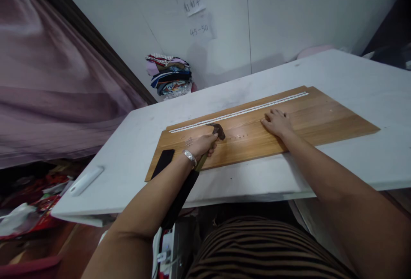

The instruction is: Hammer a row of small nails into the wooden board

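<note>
A claw hammer [218, 130] is in my left hand [206, 145], gripped close under its metal head. Its black-sleeved handle [183, 195] slants down toward me past the table edge. The head is over a wooden board [316, 118], near a row of small nails [241, 136]; I cannot tell whether it touches the wood. Several loose nails [188, 141] lie on the board left of that hand. My right hand [278, 122] rests on the board to the right of the row, fingers apart and holding nothing. Two thin white strips [239, 112] run along the far side of the board.
A black phone-like slab [163, 162] lies on the board's left end. The white table [128, 142] also bears a long white object [86, 181] at its left corner. Folded clothes [171, 75] are stacked by the wall behind, and a pink curtain [58, 77] hangs at left.
</note>
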The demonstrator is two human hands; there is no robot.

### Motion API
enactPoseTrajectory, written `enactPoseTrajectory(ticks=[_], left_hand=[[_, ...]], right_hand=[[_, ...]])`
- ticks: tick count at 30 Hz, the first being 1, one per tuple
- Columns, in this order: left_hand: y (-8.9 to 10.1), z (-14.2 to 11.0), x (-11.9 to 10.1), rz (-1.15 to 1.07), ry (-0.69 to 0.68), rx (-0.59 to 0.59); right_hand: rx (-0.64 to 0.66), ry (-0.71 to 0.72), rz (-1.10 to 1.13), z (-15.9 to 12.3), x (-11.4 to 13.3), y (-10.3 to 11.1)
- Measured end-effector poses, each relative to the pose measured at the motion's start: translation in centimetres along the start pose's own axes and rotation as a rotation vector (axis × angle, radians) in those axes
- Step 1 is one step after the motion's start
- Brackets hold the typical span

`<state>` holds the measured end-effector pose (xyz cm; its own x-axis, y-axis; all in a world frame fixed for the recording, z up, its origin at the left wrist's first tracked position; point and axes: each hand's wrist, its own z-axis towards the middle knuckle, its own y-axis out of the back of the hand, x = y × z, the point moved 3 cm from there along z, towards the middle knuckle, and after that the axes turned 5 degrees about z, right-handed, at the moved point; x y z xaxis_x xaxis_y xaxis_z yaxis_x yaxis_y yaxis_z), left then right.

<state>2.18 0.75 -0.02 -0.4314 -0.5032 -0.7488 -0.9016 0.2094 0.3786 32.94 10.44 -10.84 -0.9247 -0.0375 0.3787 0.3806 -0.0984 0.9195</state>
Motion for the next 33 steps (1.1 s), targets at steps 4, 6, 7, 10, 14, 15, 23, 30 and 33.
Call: enactPoseTrajectory(ticks=[4, 6, 7, 10, 14, 15, 23, 30, 33], left_hand=[[-0.2, -0.1, 0.1, -0.016, 0.007, 0.018], [-0.2, -0.1, 0.0, -0.019, 0.007, 0.017], [-0.1, -0.1, -0.1, -0.016, 0.007, 0.012], [0.1, -0.1, -0.3, -0.004, -0.002, -0.005], [0.2, 0.0, -0.4, -0.002, -0.015, -0.014], [0.2, 0.0, -0.4, 0.001, -0.017, -0.014], [-0.1, 0.3, 0.6, -0.035, 0.010, 0.017], [0.1, 0.3, 0.2, -0.017, -0.014, 0.015], [0.2, 0.2, -0.2, -0.002, -0.021, 0.005]], right_hand=[[0.005, -0.001, -0.008, 0.0, 0.0, 0.0], [0.007, -0.001, -0.012, 0.0, 0.0, 0.0], [0.007, -0.003, -0.012, 0.0, 0.0, 0.0], [0.002, -0.001, -0.010, 0.1, -0.2, -0.2], [-0.011, 0.004, -0.001, 0.2, -0.3, -0.2], [-0.012, 0.004, 0.000, 0.1, -0.3, -0.2], [0.000, 0.004, -0.013, 0.0, -0.1, 0.0], [0.006, 0.003, -0.004, 0.1, -0.1, -0.1], [-0.002, 0.008, 0.000, 0.0, -0.2, -0.1]])
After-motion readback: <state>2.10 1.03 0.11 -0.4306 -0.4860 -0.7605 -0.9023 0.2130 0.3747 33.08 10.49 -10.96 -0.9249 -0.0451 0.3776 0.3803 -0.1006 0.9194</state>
